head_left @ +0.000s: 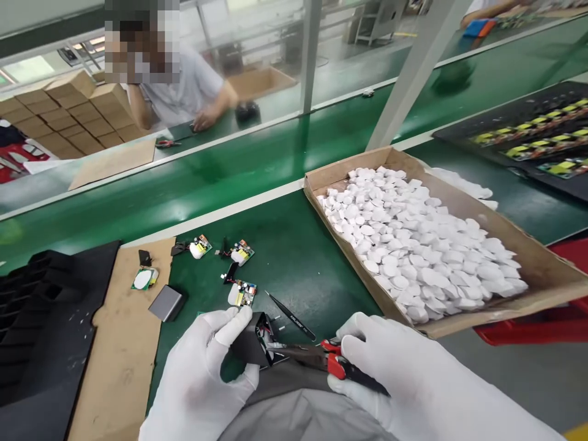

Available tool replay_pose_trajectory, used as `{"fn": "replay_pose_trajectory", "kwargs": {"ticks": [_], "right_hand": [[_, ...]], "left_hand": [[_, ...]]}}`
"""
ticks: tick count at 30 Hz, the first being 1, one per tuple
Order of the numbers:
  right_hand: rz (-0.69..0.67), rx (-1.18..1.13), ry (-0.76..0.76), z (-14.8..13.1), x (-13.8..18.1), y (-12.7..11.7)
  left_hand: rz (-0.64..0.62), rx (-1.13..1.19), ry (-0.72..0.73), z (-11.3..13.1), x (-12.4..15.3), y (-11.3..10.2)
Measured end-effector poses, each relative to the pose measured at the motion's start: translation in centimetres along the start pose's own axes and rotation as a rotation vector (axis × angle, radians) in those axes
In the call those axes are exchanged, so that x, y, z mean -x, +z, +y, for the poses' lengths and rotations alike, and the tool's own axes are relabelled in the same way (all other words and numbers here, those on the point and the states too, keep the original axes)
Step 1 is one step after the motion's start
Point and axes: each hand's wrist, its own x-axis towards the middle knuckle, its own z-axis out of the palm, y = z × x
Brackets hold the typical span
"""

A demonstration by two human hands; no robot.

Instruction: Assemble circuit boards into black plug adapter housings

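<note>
Both my hands wear white gloves. My left hand [206, 367] is closed round a small black housing [252, 343] at the table's near edge. My right hand [404, 367] grips red-handled pliers [321, 356] whose jaws reach into the open side of the housing. Black tweezers [291, 315] lie on the green mat just beyond. Three small circuit boards with white pads [242, 294] [241, 252] [200, 247] rest farther back on the mat.
A cardboard tray [542, 269] full of white pads stands to the right. A grey block [167, 302], a cardboard sheet [114, 355] and black trays [41, 318] are at left. A green conveyor [257, 165] runs across. Behind a clear screen a person sits by stacked boxes [68, 113].
</note>
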Motion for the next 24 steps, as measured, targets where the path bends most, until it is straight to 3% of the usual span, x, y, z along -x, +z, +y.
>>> {"fn": "replay_pose_trajectory", "kwargs": {"ticks": [14,16,20,24], "right_hand": [[-0.044,0.186,-0.001,-0.9,-1.1,0.7],[-0.074,0.16,0.073,-1.3,-1.3,0.2],[-0.238,-0.108,0.41,-1.9,-2.4,-0.6],[-0.436,-0.145,0.452,-1.9,-4.5,-1.2]], "left_hand": [[-0.064,-0.028,0.094,-0.9,0.6,-0.1],[-0.077,-0.031,0.098,-1.0,0.6,-0.1],[-0.112,0.003,0.093,-1.2,0.5,0.2],[-0.093,0.028,0.082,-1.0,-0.2,0.8]]}}
